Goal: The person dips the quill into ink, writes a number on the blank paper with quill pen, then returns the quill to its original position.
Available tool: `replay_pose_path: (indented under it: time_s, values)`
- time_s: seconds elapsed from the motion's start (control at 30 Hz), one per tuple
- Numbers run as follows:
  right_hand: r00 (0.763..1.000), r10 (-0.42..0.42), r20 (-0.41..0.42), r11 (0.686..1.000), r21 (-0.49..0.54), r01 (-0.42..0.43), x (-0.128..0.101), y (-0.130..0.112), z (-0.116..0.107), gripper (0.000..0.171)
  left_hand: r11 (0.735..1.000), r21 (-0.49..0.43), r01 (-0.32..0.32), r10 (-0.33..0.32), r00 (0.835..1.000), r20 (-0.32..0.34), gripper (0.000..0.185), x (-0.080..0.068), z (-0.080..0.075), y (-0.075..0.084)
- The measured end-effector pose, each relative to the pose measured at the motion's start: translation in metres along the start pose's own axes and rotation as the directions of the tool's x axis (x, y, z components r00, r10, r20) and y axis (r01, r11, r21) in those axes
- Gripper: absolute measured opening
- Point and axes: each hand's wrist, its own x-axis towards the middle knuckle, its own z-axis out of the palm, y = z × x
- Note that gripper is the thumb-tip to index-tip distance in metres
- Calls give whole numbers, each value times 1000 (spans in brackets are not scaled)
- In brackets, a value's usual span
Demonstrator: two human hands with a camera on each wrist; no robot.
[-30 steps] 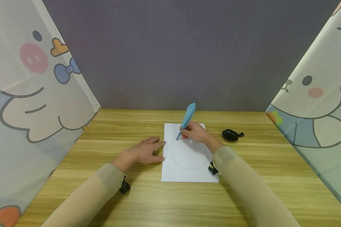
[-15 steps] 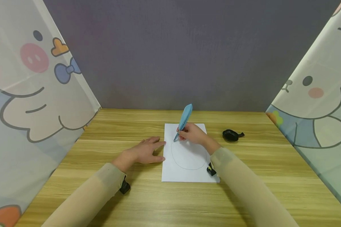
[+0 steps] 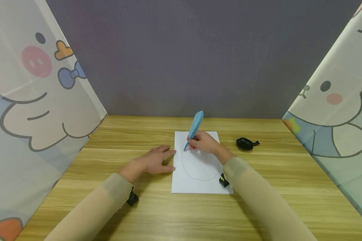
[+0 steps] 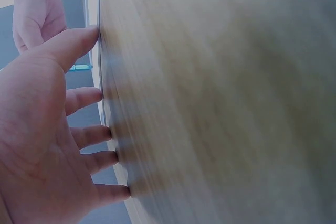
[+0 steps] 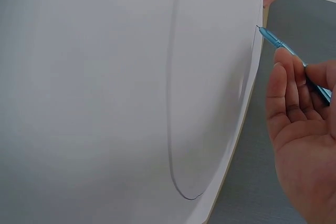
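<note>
In the head view, my right hand point(image 3: 206, 142) pinches a blue feather pen point(image 3: 196, 124), its plume leaning up to the right. The pen's tip meets a white sheet of paper point(image 3: 187, 188), at the upper left of a thin, rounded outline point(image 3: 200, 180) drawn there. The right wrist view shows the pen's pointed tip point(image 5: 261, 30) right at the drawn line. Spread out beside the sheet, my left hand point(image 3: 154, 161) has its thumb and index fingertip at the left edge of the paper. From the left wrist, its straight fingers point(image 4: 86, 136) touch the tabletop.
A small black oval object with a short tab point(image 3: 245, 143) lies on the wooden table point(image 3: 157, 217), right of the paper. Behind stands a dark grey panel point(image 3: 181, 67). Cartoon-printed cloths point(image 3: 33, 110) flank the table on both sides.
My right hand has shifted the feather pen slightly left and down across the paper, mostly in the first half second, and then nearly stopped. The left hand stays in place.
</note>
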Motion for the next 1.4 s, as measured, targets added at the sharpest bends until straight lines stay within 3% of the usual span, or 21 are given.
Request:
replay_pose_path:
  time_s: [0.47, 0.7, 1.03, 1.4]
  values:
    - [1000, 1, 17, 1000, 12, -1, -1, -3, 1, 30, 1000, 1, -11, 11, 1000, -7, 81, 0, 0, 1]
    - [1000, 8, -29, 1000, 26, -8, -5, 1, -9, 32, 1000, -2, -7, 7, 1000, -1, 81, 0, 1, 1]
    - [997, 71, -28, 979, 193, -64, -32, 2, -32, 38, 1000, 4, -4, 4, 1000, -1, 81, -1, 0, 1]
    - [993, 118, 1, 973, 201, -116, -67, 18, -53, 37, 1000, 6, -13, 13, 1000, 14, 81, -3, 0, 0]
